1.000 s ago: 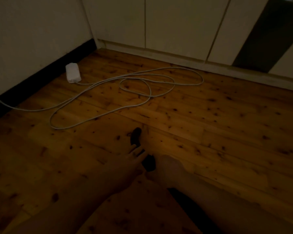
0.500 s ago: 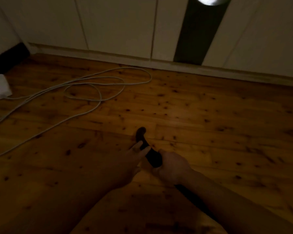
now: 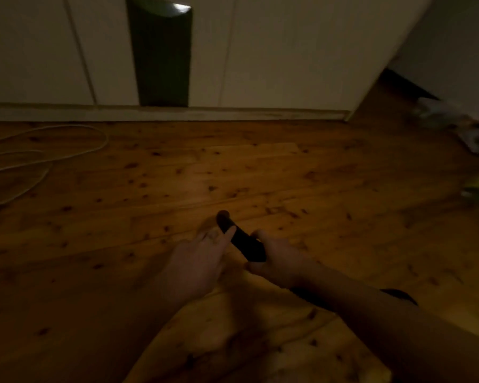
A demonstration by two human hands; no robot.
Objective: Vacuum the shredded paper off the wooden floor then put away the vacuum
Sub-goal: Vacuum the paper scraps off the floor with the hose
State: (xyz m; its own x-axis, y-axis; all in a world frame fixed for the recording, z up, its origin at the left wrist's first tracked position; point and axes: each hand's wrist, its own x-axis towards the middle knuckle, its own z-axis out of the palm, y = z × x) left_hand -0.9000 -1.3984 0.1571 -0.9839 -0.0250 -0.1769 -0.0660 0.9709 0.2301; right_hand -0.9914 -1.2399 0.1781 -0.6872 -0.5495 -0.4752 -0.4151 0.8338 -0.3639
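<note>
In dim light a dark handheld vacuum (image 3: 242,241) points its narrow nozzle down at the wooden floor (image 3: 260,172). My right hand (image 3: 280,258) is wrapped around its body, and the rest of it runs back under my right forearm. My left hand (image 3: 202,255) rests beside it with the fingers spread, the index fingertip touching the nozzle's left side. No shredded paper shows on the boards near the nozzle.
A white cable (image 3: 39,153) lies looped on the floor at the left. White cupboard doors (image 3: 288,51) with a dark gap (image 3: 163,56) run along the back. Blurred, pale and green things (image 3: 468,134) lie at the right edge.
The view has swung to the right: the cable and its white adapter slid left and the adapter left the frame. Both hands stay on the vacuum, held at the same spot in view.
</note>
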